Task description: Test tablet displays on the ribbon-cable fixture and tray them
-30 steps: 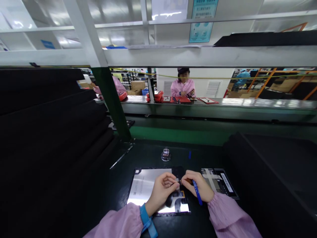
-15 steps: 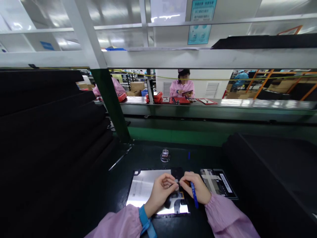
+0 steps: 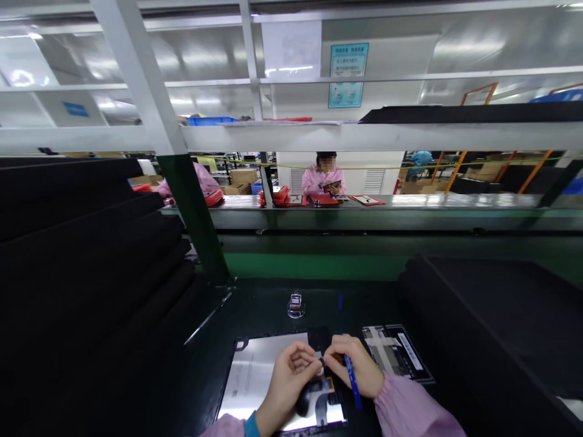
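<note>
A tablet display panel point(image 3: 255, 370) with a silvery back and black edges lies flat on the dark bench. My left hand point(image 3: 291, 376) is over its middle, thumb and fingers pinched at a tiny dark piece that I cannot make out. Close beside it, my right hand point(image 3: 357, 364) also pinches at that spot, the fingertips of both hands nearly meeting. A blue pen-like tool point(image 3: 352, 382) is tucked in my right hand, its end pointing back toward me. Below the fingers, a dark flex cable point(image 3: 321, 408) lies on the panel.
A smaller taped panel point(image 3: 394, 352) lies to the right. Behind are a shiny metal clip-like object point(image 3: 296, 305), a small blue piece point(image 3: 340, 301) and a thin metal rod point(image 3: 207, 320). Black foam stacks point(image 3: 82, 291) stand left and right. A person point(image 3: 324, 179) works opposite.
My head has tilted up slightly, so the scene sits lower in view. Both hands stay pinched over the same place on the panel, with only slight finger movement.
</note>
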{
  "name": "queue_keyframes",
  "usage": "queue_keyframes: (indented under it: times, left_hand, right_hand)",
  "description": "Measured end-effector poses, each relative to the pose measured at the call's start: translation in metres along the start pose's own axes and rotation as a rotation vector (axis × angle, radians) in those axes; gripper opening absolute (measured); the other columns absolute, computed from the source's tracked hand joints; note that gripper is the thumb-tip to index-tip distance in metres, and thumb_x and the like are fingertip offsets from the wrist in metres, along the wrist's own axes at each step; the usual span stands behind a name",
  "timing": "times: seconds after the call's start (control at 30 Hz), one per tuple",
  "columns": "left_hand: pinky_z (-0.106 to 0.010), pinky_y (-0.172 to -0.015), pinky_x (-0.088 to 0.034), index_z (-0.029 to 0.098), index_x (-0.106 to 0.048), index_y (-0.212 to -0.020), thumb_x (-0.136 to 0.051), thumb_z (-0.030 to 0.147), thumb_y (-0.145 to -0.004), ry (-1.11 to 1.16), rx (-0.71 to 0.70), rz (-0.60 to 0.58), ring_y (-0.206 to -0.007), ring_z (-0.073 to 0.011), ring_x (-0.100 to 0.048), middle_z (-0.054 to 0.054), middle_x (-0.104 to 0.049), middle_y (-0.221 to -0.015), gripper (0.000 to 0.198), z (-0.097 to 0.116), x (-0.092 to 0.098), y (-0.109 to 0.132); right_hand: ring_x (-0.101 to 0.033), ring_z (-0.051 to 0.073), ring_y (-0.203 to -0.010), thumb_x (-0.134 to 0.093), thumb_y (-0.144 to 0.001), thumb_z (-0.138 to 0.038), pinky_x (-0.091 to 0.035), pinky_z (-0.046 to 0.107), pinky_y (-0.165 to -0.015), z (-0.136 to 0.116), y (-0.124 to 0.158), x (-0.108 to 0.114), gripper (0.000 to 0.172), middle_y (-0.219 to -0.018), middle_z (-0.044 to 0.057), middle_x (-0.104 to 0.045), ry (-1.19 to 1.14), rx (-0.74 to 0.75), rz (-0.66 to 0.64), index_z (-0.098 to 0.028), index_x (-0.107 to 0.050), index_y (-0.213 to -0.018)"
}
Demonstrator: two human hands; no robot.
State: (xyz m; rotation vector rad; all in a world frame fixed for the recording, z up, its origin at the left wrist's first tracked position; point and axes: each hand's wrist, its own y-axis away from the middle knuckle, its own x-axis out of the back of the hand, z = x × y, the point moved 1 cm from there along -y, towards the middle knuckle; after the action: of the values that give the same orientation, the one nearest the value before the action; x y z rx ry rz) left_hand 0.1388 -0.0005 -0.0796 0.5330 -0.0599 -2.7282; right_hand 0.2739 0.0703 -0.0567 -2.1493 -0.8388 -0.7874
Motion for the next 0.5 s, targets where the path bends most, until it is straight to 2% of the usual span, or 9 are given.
queue_keyframes:
  times: [0.17, 0.3, 0.43, 0.5]
  left_hand:
    - [-0.020, -0.048, -0.046, 0.017, -0.060, -0.058, -0.089, 0.048, -0.034, -0.001, -0.002, 0.001, -0.047, -0.0109, -0.059, 0.003, -0.062, -0.047, 0.048, 0.000, 0.000, -0.001]
    - [-0.020, -0.051, -0.047, 0.016, -0.060, -0.060, -0.089, 0.046, -0.040, 0.004, 0.004, -0.067, -0.050, -0.0107, -0.060, 0.003, -0.063, -0.050, 0.046, -0.003, 0.001, 0.000]
    - [-0.018, -0.051, -0.045, 0.016, -0.057, -0.060, -0.088, 0.045, -0.043, 0.036, -0.039, -0.106, -0.048, -0.0071, -0.057, 0.005, -0.061, -0.051, 0.046, -0.007, 0.001, 0.000]
    - [-0.017, -0.050, -0.042, 0.016, -0.055, -0.062, -0.089, 0.045, -0.042, 0.026, -0.017, -0.156, -0.047, -0.0064, -0.057, 0.005, -0.061, -0.051, 0.049, -0.009, 0.000, -0.001]
  right_hand:
    - [-0.051, 0.012, -0.053, -0.051, -0.082, -0.018, -0.037, 0.025, -0.057, 0.002, 0.000, -0.002, 0.026, -0.054, -0.001, -0.052, 0.011, 0.005, 0.005, -0.018, -0.061, -0.059]
    - [-0.050, 0.011, -0.053, -0.053, -0.082, -0.018, -0.038, 0.024, -0.057, 0.003, 0.001, -0.002, 0.024, -0.055, -0.002, -0.051, 0.008, 0.023, 0.003, -0.018, -0.060, -0.059]
    - [-0.050, 0.010, -0.055, -0.055, -0.075, -0.010, -0.039, 0.022, -0.059, 0.003, 0.003, -0.001, 0.017, -0.057, -0.003, -0.051, 0.027, 0.020, -0.031, -0.019, -0.057, -0.060]
    - [-0.051, 0.010, -0.057, -0.056, -0.070, -0.006, -0.039, 0.021, -0.061, 0.003, 0.005, -0.003, 0.016, -0.058, -0.004, -0.052, 0.054, 0.032, -0.049, -0.019, -0.056, -0.060]
